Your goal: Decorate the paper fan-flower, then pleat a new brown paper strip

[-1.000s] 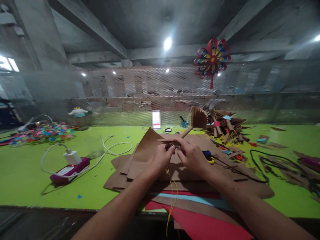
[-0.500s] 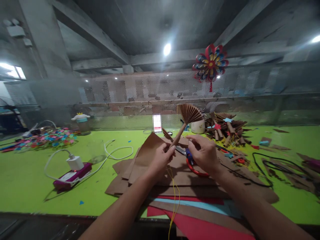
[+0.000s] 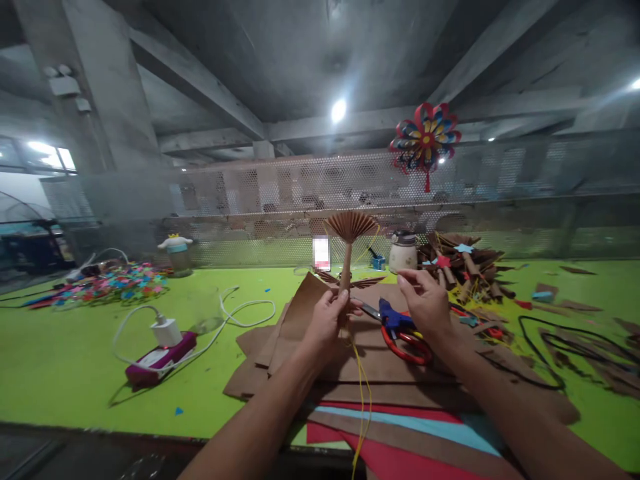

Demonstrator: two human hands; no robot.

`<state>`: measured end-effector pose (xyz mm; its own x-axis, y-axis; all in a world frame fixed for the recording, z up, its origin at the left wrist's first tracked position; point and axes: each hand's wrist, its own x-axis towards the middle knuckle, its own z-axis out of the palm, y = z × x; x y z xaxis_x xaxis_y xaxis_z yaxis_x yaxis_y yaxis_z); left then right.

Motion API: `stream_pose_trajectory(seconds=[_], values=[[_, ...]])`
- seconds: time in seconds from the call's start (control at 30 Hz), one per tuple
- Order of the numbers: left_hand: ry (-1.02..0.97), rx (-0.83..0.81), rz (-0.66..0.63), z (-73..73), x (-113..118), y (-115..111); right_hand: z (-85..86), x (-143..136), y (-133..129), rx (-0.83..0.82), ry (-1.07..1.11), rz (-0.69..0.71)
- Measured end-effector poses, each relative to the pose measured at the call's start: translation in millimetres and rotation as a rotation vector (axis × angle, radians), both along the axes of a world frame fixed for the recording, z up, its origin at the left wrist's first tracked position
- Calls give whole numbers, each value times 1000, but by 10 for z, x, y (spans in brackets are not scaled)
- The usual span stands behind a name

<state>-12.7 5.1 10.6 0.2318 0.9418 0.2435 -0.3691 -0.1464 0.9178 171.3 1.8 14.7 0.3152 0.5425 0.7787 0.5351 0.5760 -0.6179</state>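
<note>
Although the brown-paper fan (image 3: 352,227) is pleated, spread and upright in the pinching left fingers (image 3: 342,302), it shows no star (image 3: 464,249) like the bundle's (image 3: 470,270), yellow string (image 3: 356,458) dangles below, and the right fingers (image 3: 421,280) curl near the scissors (image 3: 395,322), their grip unclear.

It's dim up under the ceiling (image 3: 300,40) in here, grey and murky, with one lamp (image 3: 339,110) glaring overhead in a hazy bluish bloom. Smaller lights gleam farther back, and a window (image 3: 50,155) at far left is blown white. The worktop (image 3: 75,360) shows brighter, its green vivid, with soft shadows under the paper (image 3: 380,360) and beside the power strip (image 3: 160,360). The view bends wide, beams slanting and stretching towards the edges. Behind the mesh (image 3: 280,193) everything looks soft, and the phone (image 3: 321,253) is a pixelated white patch.
</note>
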Motion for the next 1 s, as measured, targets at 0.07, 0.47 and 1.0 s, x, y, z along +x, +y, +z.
stream_pose_trajectory(seconds=[0.07, 0.47, 1.0], values=[[-17, -1, 26, -4, -9, 14, -84, -13, 68, -121, 74, 86], [-130, -62, 75, -13, 2, 11, -223, -416, -85, -601, 55, 773], [-104, -31, 11, 87, -9, -50, -300, -509, -233, -869, 102, 1144]])
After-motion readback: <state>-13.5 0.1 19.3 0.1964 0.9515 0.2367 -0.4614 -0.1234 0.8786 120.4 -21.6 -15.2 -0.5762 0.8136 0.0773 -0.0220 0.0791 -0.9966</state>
